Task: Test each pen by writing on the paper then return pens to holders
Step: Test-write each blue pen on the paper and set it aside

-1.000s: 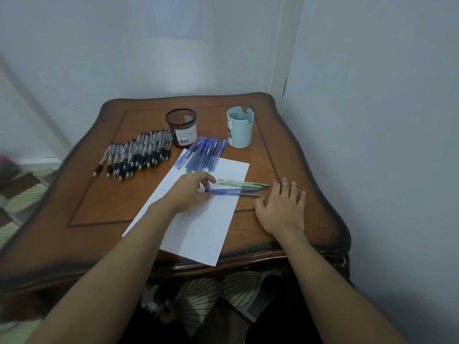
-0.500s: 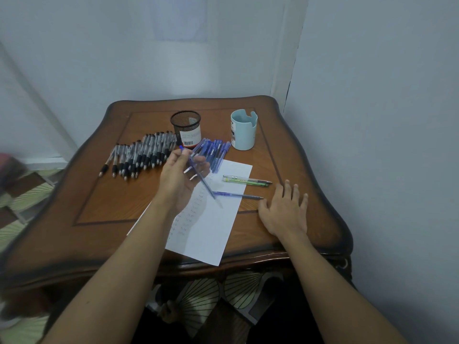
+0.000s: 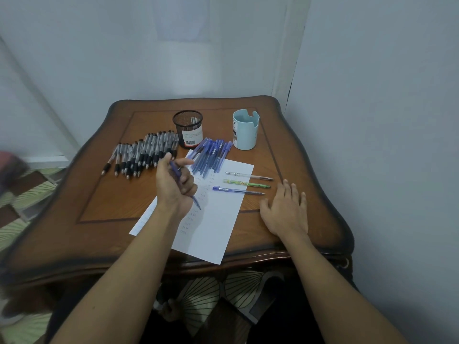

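1. Left hand (image 3: 175, 188): fingers curled round a blue pen (image 3: 176, 170), with the tip angled down just above the paper (image 3: 218, 219).
2. Right hand (image 3: 285, 209): flat, fingers straight, palm down on the wooden table (image 3: 99, 194), near the paper's right edge.
3. Between the hands, across that edge: clear pen (image 3: 248, 175), green pen (image 3: 246, 183), second blue pen (image 3: 238, 190).
4. Paper's far corner: pile of blue pens (image 3: 211, 155).
5. Left of the pile: row of black-grip pens (image 3: 141, 155).
6. Behind: black mesh holder (image 3: 188, 127) and light blue holder (image 3: 246, 130), both upright.

No words can be read. The black mesh pen holder (image 3: 188, 120), beyond the left hand (image 3: 173, 187), has a white and red sticker (image 3: 192, 136) with a barcode, its print too small. The paper (image 3: 218, 219) under that hand has rows of tiny scribbles, too small to read.
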The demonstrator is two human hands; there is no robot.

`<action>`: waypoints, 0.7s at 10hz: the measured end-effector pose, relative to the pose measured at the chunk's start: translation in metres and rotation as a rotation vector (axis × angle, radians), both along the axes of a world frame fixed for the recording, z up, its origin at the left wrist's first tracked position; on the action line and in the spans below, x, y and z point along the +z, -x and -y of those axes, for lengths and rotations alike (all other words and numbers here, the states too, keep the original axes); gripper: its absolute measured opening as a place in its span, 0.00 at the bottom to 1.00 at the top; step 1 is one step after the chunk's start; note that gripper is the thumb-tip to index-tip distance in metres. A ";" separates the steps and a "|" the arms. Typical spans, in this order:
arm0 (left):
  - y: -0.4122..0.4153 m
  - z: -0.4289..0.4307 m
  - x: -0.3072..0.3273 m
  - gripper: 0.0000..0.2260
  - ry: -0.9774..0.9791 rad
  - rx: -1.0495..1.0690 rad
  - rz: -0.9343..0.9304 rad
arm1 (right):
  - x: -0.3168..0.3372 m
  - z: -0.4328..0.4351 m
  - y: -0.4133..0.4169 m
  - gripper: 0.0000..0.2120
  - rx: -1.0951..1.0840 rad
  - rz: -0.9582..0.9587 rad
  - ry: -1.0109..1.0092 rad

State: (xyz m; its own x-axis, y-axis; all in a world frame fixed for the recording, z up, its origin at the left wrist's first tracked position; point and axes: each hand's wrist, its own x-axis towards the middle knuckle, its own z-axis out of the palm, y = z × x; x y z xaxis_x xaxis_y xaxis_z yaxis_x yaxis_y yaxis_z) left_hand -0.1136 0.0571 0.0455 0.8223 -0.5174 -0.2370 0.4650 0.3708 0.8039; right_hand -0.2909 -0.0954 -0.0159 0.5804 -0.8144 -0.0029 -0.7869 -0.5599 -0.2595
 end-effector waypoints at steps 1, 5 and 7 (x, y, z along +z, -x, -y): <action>0.000 -0.001 -0.002 0.09 -0.118 0.006 0.146 | 0.000 0.000 0.000 0.32 -0.003 -0.006 0.003; -0.002 -0.042 -0.038 0.27 -0.409 -0.169 0.518 | 0.001 0.000 0.000 0.31 -0.004 -0.008 0.014; -0.006 -0.064 -0.049 0.08 -0.556 -0.247 0.787 | 0.001 -0.001 0.000 0.31 0.001 -0.014 0.021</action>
State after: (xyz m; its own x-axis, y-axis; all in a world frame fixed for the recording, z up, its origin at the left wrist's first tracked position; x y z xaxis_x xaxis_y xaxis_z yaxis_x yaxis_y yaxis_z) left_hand -0.1077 0.1208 -0.0031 0.7332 -0.6764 0.0694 -0.2626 -0.1876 0.9465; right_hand -0.2908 -0.0945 -0.0152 0.5810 -0.8139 0.0059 -0.7900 -0.5657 -0.2366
